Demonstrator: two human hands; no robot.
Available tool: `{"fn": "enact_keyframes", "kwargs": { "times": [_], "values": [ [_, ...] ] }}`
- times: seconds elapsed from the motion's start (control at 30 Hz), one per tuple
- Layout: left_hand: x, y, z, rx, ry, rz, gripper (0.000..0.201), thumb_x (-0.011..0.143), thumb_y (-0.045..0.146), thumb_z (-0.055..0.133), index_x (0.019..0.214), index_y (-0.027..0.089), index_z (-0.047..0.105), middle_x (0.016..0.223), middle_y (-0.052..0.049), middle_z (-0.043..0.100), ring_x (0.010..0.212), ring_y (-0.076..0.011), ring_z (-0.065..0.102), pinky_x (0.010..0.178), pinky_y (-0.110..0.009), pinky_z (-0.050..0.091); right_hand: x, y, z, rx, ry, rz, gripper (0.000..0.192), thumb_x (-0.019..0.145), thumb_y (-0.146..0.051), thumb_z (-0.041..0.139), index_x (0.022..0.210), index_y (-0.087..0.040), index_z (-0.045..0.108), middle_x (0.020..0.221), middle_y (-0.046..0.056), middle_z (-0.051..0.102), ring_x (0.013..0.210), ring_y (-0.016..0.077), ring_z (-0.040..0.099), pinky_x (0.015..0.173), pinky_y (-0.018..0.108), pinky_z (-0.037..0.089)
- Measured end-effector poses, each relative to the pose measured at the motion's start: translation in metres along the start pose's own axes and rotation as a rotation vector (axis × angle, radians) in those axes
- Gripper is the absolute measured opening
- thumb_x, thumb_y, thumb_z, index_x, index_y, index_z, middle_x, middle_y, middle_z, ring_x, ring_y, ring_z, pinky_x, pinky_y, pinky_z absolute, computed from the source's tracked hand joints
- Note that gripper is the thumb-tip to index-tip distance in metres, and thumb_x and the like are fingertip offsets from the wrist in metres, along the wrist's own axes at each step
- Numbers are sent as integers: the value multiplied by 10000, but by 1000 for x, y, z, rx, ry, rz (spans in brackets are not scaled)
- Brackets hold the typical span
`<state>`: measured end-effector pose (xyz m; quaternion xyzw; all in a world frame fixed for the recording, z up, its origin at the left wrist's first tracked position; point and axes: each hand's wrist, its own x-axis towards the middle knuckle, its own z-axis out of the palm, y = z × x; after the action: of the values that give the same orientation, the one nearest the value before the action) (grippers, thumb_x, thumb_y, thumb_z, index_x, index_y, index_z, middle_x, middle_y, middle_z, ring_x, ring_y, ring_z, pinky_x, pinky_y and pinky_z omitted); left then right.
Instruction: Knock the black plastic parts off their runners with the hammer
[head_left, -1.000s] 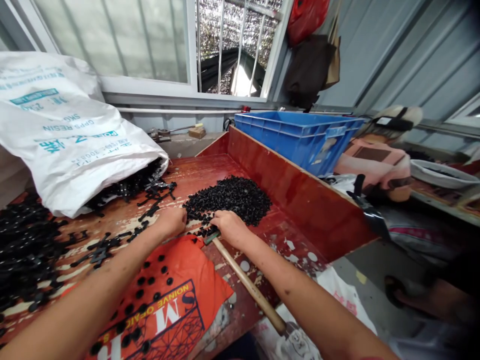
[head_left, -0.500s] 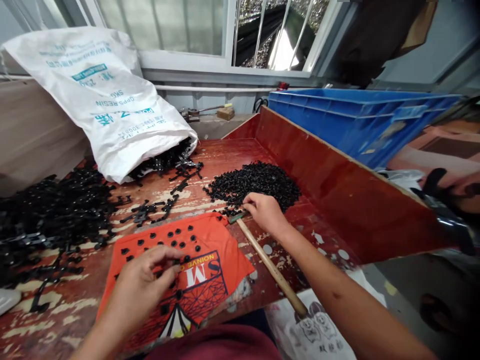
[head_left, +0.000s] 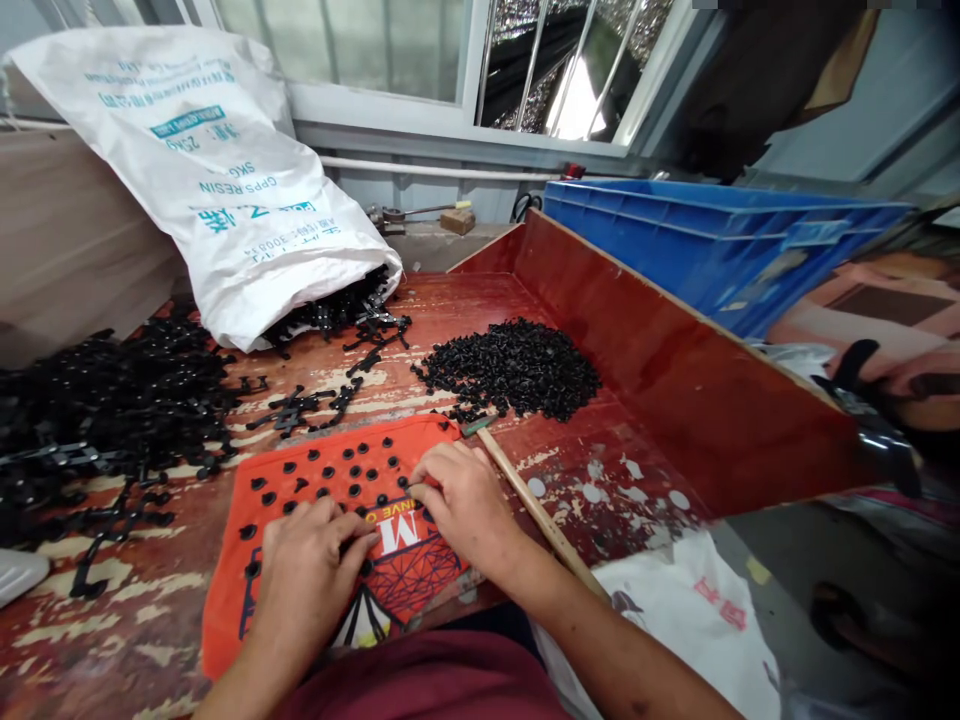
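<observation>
An orange printed cloth [head_left: 225, 600] lies on the worn red table, with several small black plastic pieces [head_left: 290, 467] standing on it, round bases down. My left hand [head_left: 307, 565] rests low over the cloth, fingers curled and thumb close to the index finger; what is between them is hidden. My right hand [head_left: 469, 505] is over the cloth's right part, its fingertips pinched at a small black plastic piece near the printed letters. Just beyond it lies a hammer [head_left: 536, 510] with a wooden handle, its head by the cloth's top corner.
A heap of small black pieces [head_left: 517, 370] lies behind the hammer. Joined black plastic parts [head_left: 112, 420] are piled at left, and more spill from a white sack [head_left: 247, 210]. A red board [head_left: 660, 370] edges the table at right, with a blue crate [head_left: 720, 240] behind it.
My right hand has moved from the edge of the black heap back toward me, onto the cloth near my left hand. My left hand has lowered, its fingers drawn closer together.
</observation>
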<state>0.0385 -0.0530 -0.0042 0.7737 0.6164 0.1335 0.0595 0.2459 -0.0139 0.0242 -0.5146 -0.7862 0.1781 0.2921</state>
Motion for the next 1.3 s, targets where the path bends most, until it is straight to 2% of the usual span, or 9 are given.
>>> {"fn": "enact_keyframes", "kwargs": {
  "times": [0.23,0.4,0.53,0.67,0.8,0.97,1.13,1.23,1.3],
  "values": [
    [-4,0,2,94,23,45,219,898,340,580,815,281,774,792,-50,677,798,-260,599,720,-391,311,-4,15,12,-83,-4,-19,156,839,-124,739,752,-205,638,802,-17,708,843,186,600,795,331,313],
    [-8,-1,-3,29,10,60,188,892,357,591,897,293,768,829,-37,701,825,-251,625,739,-386,327,-5,24,2,-117,27,-29,103,897,-146,675,813,-203,657,823,1,726,806,180,600,846,351,321],
    [-9,-8,-14,-75,92,45,251,912,414,563,1048,284,729,919,-38,725,876,-241,645,772,-369,369,-5,11,-3,-101,35,-60,64,933,-205,651,872,-214,666,923,2,719,907,179,591,904,351,320],
    [-9,-18,-26,-94,221,-8,280,930,438,521,1026,257,712,898,-45,729,863,-238,656,771,-360,388,-10,-10,17,-101,-56,-131,76,870,-213,718,802,-226,687,886,-4,698,917,198,565,864,365,332],
    [-7,-20,-32,-125,196,-19,269,927,436,520,983,264,720,865,-32,724,840,-236,656,758,-356,394,-13,-11,30,-118,-76,-108,46,871,-218,704,829,-224,720,873,35,702,918,238,558,830,395,335],
    [7,4,-25,-204,15,87,202,924,317,547,961,256,736,894,-37,723,846,-234,637,793,-355,429,-12,22,-7,-87,-8,-5,236,978,-207,559,1180,-252,673,1059,30,741,955,186,619,861,331,398],
    [35,46,-4,-38,-92,267,203,913,214,549,938,217,751,864,-79,702,854,-273,606,782,-404,392,-28,55,-54,-166,-19,83,174,945,-159,587,1002,-234,734,1021,28,760,950,197,667,863,324,426],
    [42,58,4,27,-84,339,250,930,214,515,807,220,733,811,-73,688,831,-279,586,773,-426,353,-32,75,-68,-228,-54,126,171,920,-145,612,972,-239,744,990,16,763,917,187,683,832,302,459],
    [41,59,6,25,-61,385,263,924,164,481,842,223,724,815,-65,690,821,-270,579,764,-423,340,-23,90,-71,-276,-64,156,179,935,-142,590,968,-229,742,994,27,755,925,181,679,835,296,477]
  ]
}}
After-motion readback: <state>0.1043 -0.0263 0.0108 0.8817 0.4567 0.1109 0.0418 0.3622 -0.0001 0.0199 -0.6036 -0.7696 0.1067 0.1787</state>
